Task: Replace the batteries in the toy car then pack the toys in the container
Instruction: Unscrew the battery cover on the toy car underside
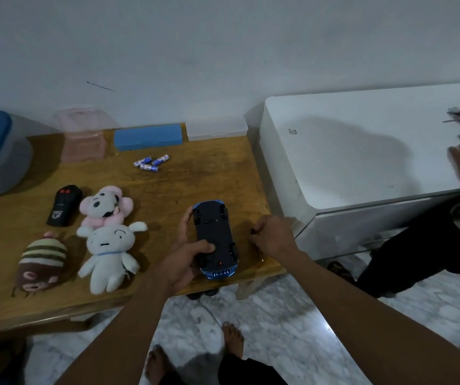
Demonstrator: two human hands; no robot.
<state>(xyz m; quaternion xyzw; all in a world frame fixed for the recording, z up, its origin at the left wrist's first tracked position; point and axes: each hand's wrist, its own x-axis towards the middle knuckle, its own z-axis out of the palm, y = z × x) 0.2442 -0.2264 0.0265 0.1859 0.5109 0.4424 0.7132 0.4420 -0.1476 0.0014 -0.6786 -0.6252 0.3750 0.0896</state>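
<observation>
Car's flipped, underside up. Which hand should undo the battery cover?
Right. The right hand already grips the screwdriver just beside the toy car, while the left hand is occupied steadying the upside-down car on the table.

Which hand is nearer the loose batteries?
Left. The left hand grips the upturned toy car, below the batteries; the right hand, holding a screwdriver, sits farther right.

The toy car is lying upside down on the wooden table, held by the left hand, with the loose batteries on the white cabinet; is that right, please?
Not quite: the head view shows the batteries on the wooden table, near the blue box, not the cabinet. The toy car is upside down, held by the left hand.
</observation>
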